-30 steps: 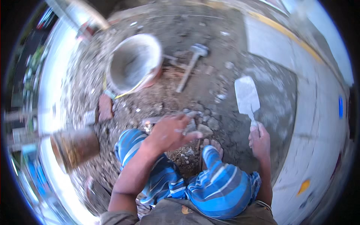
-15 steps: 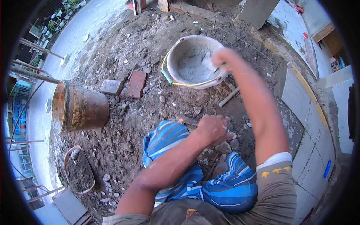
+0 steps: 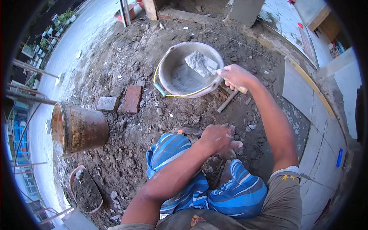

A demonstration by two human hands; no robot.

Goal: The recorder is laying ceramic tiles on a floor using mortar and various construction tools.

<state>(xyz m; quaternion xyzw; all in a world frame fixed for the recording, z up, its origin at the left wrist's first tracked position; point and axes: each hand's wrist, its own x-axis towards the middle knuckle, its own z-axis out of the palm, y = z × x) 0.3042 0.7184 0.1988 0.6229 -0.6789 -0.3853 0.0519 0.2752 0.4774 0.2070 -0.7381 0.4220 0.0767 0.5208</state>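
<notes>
My right hand (image 3: 237, 76) is closed around the wooden handle of a trowel (image 3: 210, 64), held over the right side of a grey bucket (image 3: 165, 71). A lump of wet grey mortar (image 3: 196, 62) sits on the blade. More mortar (image 3: 184, 78) lies in the bucket, whose yellow wire handle with a green grip (image 3: 160, 89) rests against its near side. Above the rubble by my knees hangs my left hand (image 3: 217, 138), fingers loosely apart and holding nothing that I can see. Just left of it a dark tool with an orange end (image 3: 189, 130) lies on the soil.
A rusty, dirty bucket (image 3: 86, 126) lies on its side at left. Near it are a red brick (image 3: 132, 99), a greyish brick (image 3: 108, 103) and a container of soil (image 3: 87, 191). A stick-like tool (image 3: 230, 99) lies below the mortar bucket. Grey tiles (image 3: 322, 149) border the right.
The blurred right hand that was at the bucket's rim now shows clearly, with a mortar-loaded trowel raised over the bucket. The view has shifted slightly; my left hand stays in much the same place.
</notes>
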